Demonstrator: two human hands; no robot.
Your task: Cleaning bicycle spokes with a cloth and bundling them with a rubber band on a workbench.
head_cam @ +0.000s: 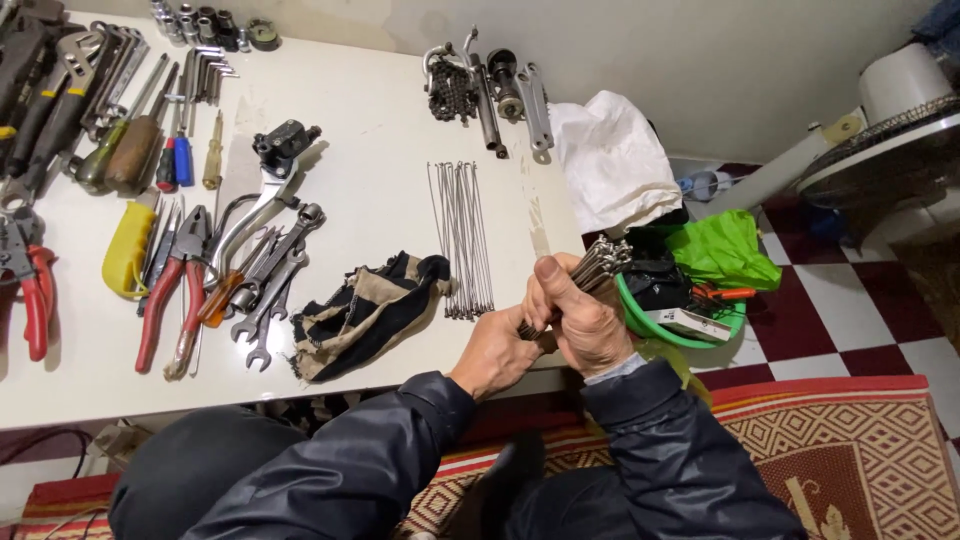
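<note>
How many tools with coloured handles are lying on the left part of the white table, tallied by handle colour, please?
Red-handled pliers or cutters: 2
Yellow-handled tool: 1
Blue-handled screwdriver: 1
Orange-handled screwdriver: 1
Total: 5

Both hands, left and right, grip a bundle of metal spokes, not counted here.

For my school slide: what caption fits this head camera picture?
Two hands grip a bundle of spokes beside a table of tools.
</note>
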